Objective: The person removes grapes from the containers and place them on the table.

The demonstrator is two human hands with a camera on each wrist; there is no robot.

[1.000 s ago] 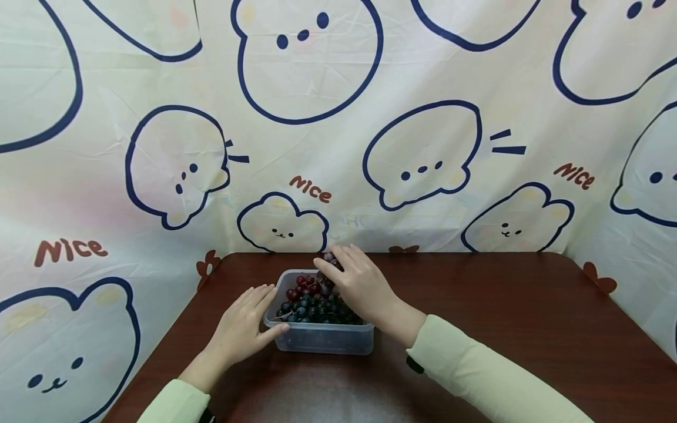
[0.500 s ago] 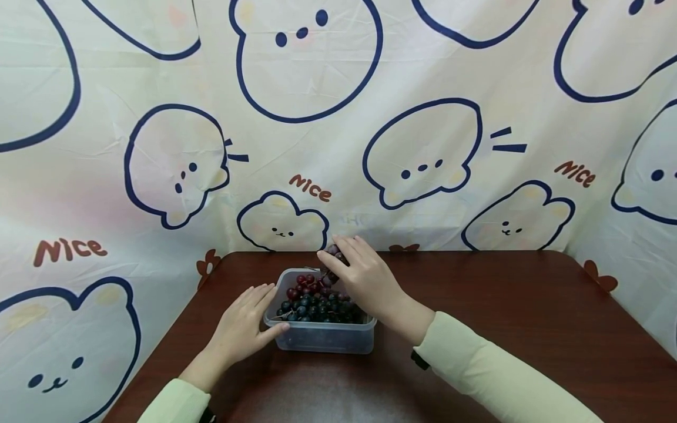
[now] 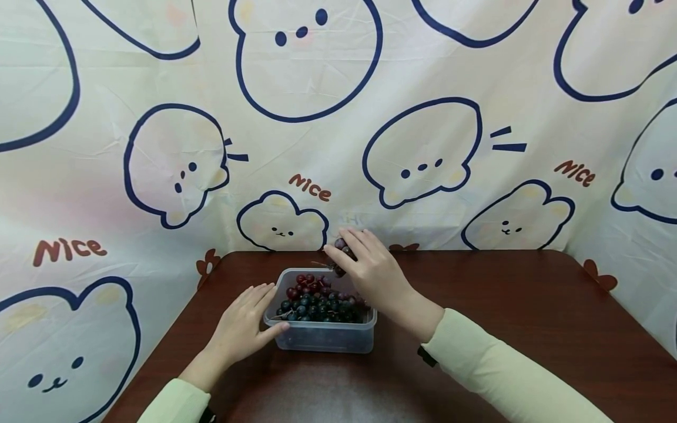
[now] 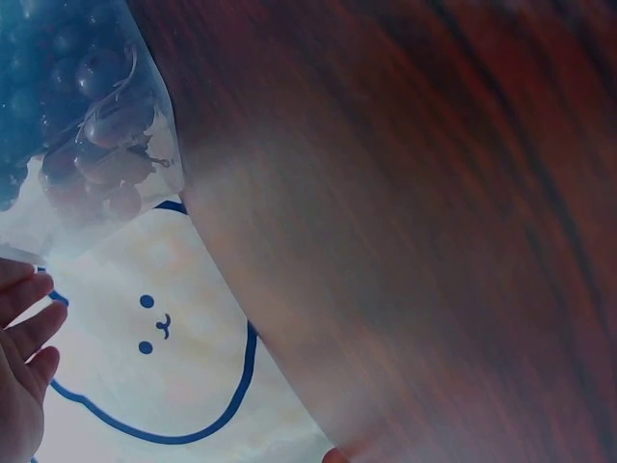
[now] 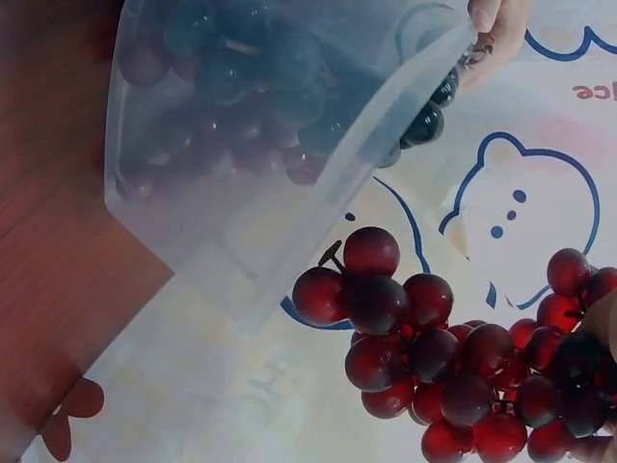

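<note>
A bunch of dark red grapes (image 5: 485, 349) is gripped by the right hand (image 3: 376, 279), with the thumb and the fingers closed around it. The bunch is held in the air, over the far rim of a translucent plastic box (image 3: 325, 341), near its far right corner. In the right wrist view, a gap is seen between the loose end of the bunch and the box, and a short bare stem sticks out there. Inside the box, red grapes (image 3: 301, 288) are seen at the back and blue-black grapes (image 3: 317, 308) at the front. The left side of the box is touched by the left hand (image 3: 240, 326), whose fingers lie rather straight, with the thumb spread apart and laid at the near rim. How strongly it is pressed cannot be told.

For good work, it is judged that the bunch should be supported around its thick middle, without squeezing, so that no grape is pulled off. The hanging end and the stem should be kept well clear of the rim, where they could be caught. The box, which stands on the wooden table (image 3: 502, 323), should be steadied lightly, so that it is not tilted.
</note>
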